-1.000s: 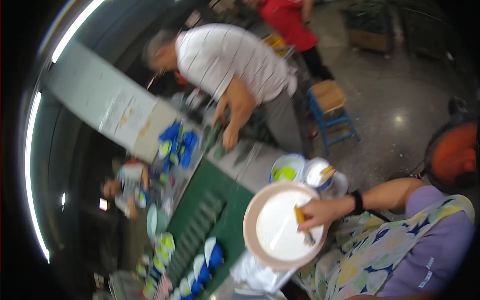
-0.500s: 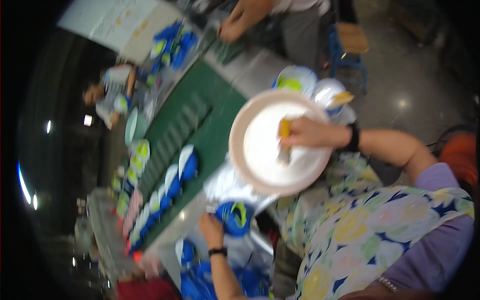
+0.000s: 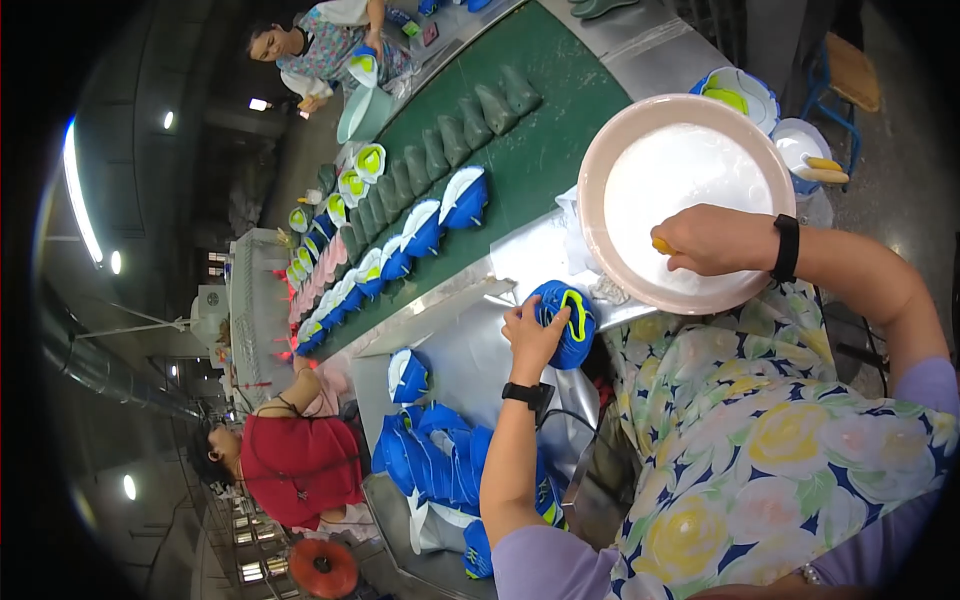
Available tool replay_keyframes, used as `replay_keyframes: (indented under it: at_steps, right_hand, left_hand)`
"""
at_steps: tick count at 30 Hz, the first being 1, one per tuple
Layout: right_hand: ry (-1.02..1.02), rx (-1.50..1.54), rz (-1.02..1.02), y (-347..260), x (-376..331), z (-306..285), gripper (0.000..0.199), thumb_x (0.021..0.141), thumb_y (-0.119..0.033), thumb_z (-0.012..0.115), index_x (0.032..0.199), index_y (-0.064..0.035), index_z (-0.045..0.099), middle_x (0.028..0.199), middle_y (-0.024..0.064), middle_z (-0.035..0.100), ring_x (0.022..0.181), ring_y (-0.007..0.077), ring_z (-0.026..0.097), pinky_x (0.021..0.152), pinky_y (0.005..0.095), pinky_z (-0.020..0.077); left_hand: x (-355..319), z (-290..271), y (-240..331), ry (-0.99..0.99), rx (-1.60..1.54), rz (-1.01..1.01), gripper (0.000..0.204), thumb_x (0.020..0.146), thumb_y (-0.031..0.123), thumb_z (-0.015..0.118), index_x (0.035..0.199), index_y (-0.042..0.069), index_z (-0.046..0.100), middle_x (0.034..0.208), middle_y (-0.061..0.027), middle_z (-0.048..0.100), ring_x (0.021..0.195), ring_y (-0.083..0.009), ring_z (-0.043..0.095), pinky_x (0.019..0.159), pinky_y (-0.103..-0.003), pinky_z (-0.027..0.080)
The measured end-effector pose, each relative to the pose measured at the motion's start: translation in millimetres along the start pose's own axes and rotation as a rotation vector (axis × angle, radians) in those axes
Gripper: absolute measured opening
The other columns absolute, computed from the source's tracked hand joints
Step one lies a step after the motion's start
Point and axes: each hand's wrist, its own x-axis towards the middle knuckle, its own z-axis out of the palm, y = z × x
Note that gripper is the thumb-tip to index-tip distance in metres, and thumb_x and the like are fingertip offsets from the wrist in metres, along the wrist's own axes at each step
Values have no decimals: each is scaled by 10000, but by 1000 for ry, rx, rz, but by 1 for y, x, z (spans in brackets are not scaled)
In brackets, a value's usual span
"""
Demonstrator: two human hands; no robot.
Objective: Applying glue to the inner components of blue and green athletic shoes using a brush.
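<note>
Left hand (image 3: 530,335) raised, fingers curled in a grip, forearm upright — right hand (image 3: 712,240) fisted, arm bent across the chest

A long green belt (image 3: 540,150) runs from 1 o'clock down toward 9 o'clock, edged by a metal counter (image 3: 470,330). Bright ceiling lamps (image 3: 80,190) glow at 9 o'clock in a dim hall. A grey glossy floor (image 3: 900,170) and a blue stool (image 3: 850,85) lie at 2 o'clock.
</note>
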Motion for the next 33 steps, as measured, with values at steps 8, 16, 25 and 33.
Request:
replay_keyframes:
  at_steps: [8, 16, 25, 33]
  right_hand:
    - [429, 194, -37, 49, -43, -60, 187, 854, -154, 661, 920, 10, 602, 801, 186, 635, 763, 321, 637, 713, 383, 487]
    - [550, 357, -59, 69, -45, -76, 145, 875, -139, 648, 946, -21, 603, 813, 107, 628, 749, 202, 601, 701, 305, 467]
    - [639, 467, -278, 52, -43, -101, 185, 895, -185, 660, 950, -18, 603, 867, 105, 669, 768, 221, 639, 697, 315, 490]
    - [612, 361, -448, 33, -33, -115, 192, 885, -176, 661, 943, -21, 564, 892, 113, 673, 750, 245, 644, 663, 339, 486]
  left_hand:
    - [30, -55, 2, -92, -168, 263, 548, 767, -43, 514, 1304, 57, 469, 1031, -203, 641, 885, -352, 638, 781, -419, 517]
    - [11, -141, 20, -289, -1322, -14, 479, 947, 225, 604, 1367, 33, 476, 1270, -97, 599, 1096, -233, 619, 917, -388, 533]
    - [15, -143, 142, -453, -1148, 138, 518, 964, 382, 538, 1353, 41, 516, 1276, -106, 596, 1102, -256, 620, 919, -435, 535]
    - [48, -117, 168, -512, -1228, 279, 595, 939, 426, 558, 1385, 40, 474, 1294, -131, 589, 1130, -289, 614, 940, -440, 528]
